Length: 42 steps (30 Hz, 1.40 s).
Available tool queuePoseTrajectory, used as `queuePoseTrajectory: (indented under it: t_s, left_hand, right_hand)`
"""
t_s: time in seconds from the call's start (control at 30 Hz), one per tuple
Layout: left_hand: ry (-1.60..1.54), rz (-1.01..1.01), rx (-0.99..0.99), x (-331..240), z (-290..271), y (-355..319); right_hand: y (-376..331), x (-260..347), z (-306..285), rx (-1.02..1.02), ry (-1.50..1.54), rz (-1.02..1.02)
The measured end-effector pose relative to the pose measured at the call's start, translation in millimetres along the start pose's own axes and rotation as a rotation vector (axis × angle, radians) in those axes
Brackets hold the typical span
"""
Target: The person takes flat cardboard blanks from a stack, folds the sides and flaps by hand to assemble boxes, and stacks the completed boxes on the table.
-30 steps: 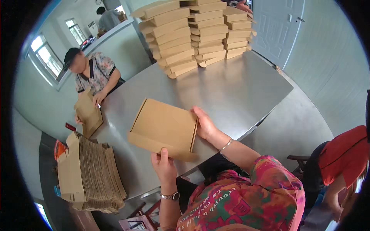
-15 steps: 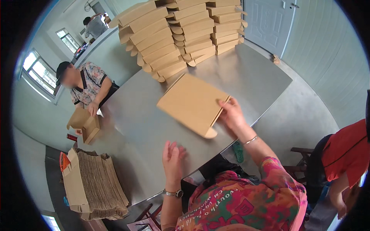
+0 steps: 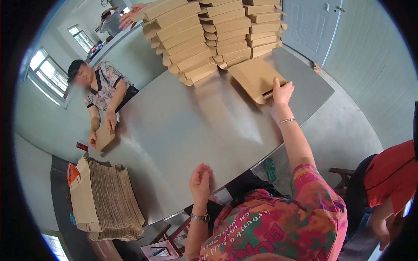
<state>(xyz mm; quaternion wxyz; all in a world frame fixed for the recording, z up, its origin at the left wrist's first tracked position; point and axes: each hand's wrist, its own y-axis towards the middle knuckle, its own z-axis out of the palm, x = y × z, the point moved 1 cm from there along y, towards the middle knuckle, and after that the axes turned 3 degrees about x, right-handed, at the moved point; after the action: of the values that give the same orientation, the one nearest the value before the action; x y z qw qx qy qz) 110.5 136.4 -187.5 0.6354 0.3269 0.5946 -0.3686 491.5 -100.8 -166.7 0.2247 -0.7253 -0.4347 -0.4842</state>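
Toward the right end of the metal table (image 3: 170,143), a folded cardboard box (image 3: 252,77), gripped by the right hand (image 3: 283,92), is just before stacked boxes (image 3: 230,25); this looks like placing, and the next move calls for loosening that grip. At the near edge, the loosely curled left hand (image 3: 200,182) holds nothing.

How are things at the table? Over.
Right hand gripping cardboard box by its near edge. Left hand empty, at near edge of table. Stacked boxes just beyond held box.
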Motion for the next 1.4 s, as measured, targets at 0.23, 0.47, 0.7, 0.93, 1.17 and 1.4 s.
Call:
queuePoseTrajectory:
  t_s: [0.23,0.47,0.7,0.93,1.17,1.4]
  left_hand:
    - [0.024,0.02,0.014,-2.1,-0.5,-3.7]
    - [-0.052,-0.013,0.032,-2.6,-10.3,-7.7]
    - [-0.023,-0.012,0.052,-1.5,4.9,2.4]
    - [0.244,0.025,-0.035,13.9,-22.2,-1.2]
    - [0.769,0.684,-0.433,-122.4,-97.9,-14.2]
    - [1.468,0.183,-0.959,-251.1,-293.2,-50.9]
  right_hand:
    - [-37.4,-24.5,2.9,0.034,0.64,-0.061]
    - [-28.2,4.2,-23.5,0.175,0.415,-0.432]
    - [-26.9,62.4,-6.9,0.59,-0.71,-0.815]
    - [-44.5,40.2,42.8,0.484,-0.888,-1.043]
    - [-19.4,21.6,30.4,0.586,-0.978,-1.04]
    - [2.9,10.4,39.1,0.542,-1.028,-1.096]
